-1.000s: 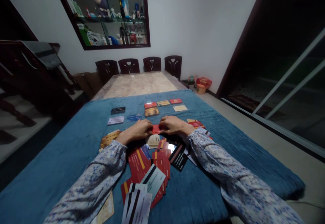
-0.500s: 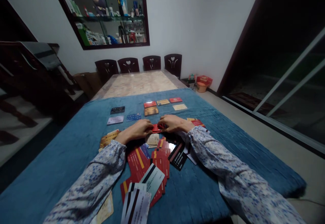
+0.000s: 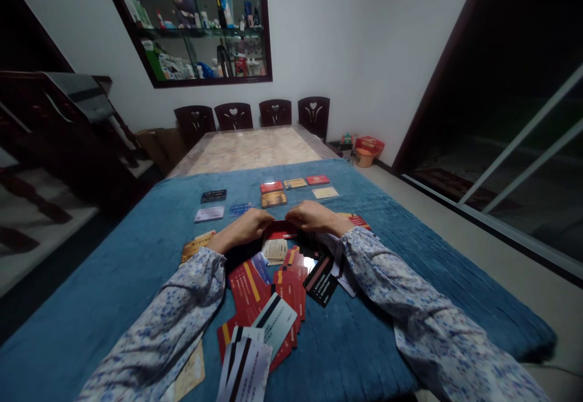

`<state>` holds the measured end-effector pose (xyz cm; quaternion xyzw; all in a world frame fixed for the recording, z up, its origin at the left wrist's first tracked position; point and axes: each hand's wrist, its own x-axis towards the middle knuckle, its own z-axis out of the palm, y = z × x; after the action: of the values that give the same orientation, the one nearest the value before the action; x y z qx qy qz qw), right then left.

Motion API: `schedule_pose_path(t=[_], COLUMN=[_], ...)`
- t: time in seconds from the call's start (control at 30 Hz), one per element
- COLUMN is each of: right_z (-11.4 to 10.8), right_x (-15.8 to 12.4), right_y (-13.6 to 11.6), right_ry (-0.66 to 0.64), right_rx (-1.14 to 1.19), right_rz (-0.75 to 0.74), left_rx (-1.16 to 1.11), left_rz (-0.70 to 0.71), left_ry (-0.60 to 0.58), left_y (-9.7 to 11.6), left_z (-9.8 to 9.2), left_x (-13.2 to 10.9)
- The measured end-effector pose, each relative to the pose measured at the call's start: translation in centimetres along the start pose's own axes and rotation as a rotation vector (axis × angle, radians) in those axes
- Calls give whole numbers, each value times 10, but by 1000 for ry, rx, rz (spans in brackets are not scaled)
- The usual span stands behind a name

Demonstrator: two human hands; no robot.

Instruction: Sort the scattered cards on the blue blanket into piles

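Observation:
Over the middle of the blue cloth, my left hand and my right hand are closed at the two ends of red cards. How many cards are between them is hidden. Just below lies a small pile of cream cards. Toward me spread loose red cards with yellow stripes, a pale green card and grey cards with dark stripes. A black card rests by my right sleeve. Gold cards lie beside my left wrist, and red and yellow cards beyond my right wrist.
Beyond my hands are piles of cards: black, lilac, blue, gold, red and cream. The blue cloth covers the near table. Chairs stand at the far end.
My hands have lifted and turned slightly, and more of the red cards' face shows between them. The view has shifted a little; the laid-out cards stay put.

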<state>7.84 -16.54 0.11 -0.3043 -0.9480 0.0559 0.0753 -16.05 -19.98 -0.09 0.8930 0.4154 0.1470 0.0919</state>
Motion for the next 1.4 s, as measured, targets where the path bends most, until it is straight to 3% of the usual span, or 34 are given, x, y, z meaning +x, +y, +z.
schedule_pose_path(t=[0.6,1.07,1.4], right_z=[11,19,30], right_x=[0,-1,3], right_y=[-8,-17,-12], right_ry=[75,113,166], right_rx=[-122,-165,-79], right_rz=[187,312,291], left_rx=[62,108,204], left_rz=[-84,-125,-265], left_ry=[213,225,82], left_y=[-14,-13,0], left_z=[22,31,27], left_x=[5,6,10])
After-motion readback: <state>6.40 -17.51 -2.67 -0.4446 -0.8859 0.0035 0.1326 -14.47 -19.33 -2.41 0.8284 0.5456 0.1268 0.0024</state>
